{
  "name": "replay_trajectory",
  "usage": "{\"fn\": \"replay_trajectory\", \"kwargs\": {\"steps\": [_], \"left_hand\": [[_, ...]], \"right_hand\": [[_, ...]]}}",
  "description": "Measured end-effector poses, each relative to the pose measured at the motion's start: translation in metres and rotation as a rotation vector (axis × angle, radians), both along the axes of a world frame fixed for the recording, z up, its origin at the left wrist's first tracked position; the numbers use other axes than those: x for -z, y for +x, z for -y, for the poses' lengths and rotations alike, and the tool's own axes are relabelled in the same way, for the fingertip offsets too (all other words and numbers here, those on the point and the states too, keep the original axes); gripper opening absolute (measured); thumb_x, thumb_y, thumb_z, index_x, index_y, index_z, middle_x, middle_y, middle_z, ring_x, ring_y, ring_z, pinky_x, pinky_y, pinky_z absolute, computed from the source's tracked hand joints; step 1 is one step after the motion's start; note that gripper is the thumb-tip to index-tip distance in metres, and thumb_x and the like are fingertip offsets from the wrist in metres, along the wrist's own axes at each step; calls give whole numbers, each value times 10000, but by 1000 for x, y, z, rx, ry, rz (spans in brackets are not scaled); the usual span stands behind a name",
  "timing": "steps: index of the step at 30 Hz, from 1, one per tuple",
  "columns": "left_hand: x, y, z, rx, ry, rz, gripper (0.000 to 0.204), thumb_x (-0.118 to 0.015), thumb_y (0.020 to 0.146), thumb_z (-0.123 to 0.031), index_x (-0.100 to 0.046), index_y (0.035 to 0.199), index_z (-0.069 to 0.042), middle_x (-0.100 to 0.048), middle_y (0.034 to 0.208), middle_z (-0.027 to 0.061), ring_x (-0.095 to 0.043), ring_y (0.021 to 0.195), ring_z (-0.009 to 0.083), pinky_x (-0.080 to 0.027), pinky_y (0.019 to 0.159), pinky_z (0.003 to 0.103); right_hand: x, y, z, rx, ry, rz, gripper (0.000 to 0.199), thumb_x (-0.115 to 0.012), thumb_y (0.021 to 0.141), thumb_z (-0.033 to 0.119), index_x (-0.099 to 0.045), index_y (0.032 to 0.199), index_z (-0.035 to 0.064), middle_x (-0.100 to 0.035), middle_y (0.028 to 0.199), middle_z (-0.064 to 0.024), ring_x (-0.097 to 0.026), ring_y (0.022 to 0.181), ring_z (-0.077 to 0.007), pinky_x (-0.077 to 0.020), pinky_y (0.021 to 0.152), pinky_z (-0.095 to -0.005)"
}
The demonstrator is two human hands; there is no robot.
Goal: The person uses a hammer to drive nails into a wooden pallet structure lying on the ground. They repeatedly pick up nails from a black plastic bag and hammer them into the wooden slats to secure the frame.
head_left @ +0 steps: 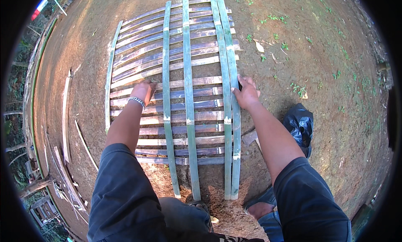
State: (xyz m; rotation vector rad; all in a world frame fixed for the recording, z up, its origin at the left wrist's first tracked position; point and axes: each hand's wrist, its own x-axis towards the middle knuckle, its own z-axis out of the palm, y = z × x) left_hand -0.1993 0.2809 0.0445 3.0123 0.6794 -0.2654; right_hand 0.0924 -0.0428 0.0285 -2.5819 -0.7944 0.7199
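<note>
On bare earth before the squatting person lies a woven bamboo mat [180,87], green uprights crossing brown slats. Left hand [142,90], wearing a metal bracelet [136,101], presses a slat near the mat's left side, fingers hidden beneath the palm, so its grip cannot be told. Right hand [246,93] curls closed over the rightmost green strip [233,108]. A black bag [300,124] sits partly behind the right forearm.

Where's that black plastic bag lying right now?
In the head view, the black plastic bag lies on the bare dirt at the person's right, just beyond the right forearm and to the right of the woven bamboo mat.
</note>
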Motion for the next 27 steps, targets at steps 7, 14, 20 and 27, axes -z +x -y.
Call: {"fn": "replay_trajectory", "kwargs": {"steps": [7,14,20,27], "left_hand": [[-6,7,2,-78,-31,-132,313,-613,974,-188,-697,1270,-129,-677,1230,155,-672,1079,371,-551,945,462],[-18,23,10,-264,-128,87,426,-750,870,-209,-695,1270,-76,-654,1313,177,-657,1149,372,-540,1005,431],[1,170,108,-112,-199,621,464,-687,936,-250,-625,1340,-33,-591,1394,224,-536,1306,402,-405,1135,488],[36,279,181,-387,-232,311,732,-454,1043,-396,-215,1618,-11,-149,1697,233,-71,1587,377,-16,1258,600]], "right_hand": [[-4,-4,-1,103,77,-27,680,-761,892,341,-512,1510,208,-495,1486,-64,-455,1402,-251,-330,1127,-523],[-5,-3,-1,199,128,-90,585,-825,834,282,-595,1362,176,-581,1382,-67,-525,1339,-261,-341,1118,-505],[-12,-7,-1,204,169,-110,492,-839,816,272,-650,1253,154,-606,1330,-68,-548,1305,-263,-347,1103,-467],[-5,-5,6,206,253,-61,469,-840,799,240,-667,1225,147,-606,1305,-64,-543,1292,-261,-344,1092,-463]]}}
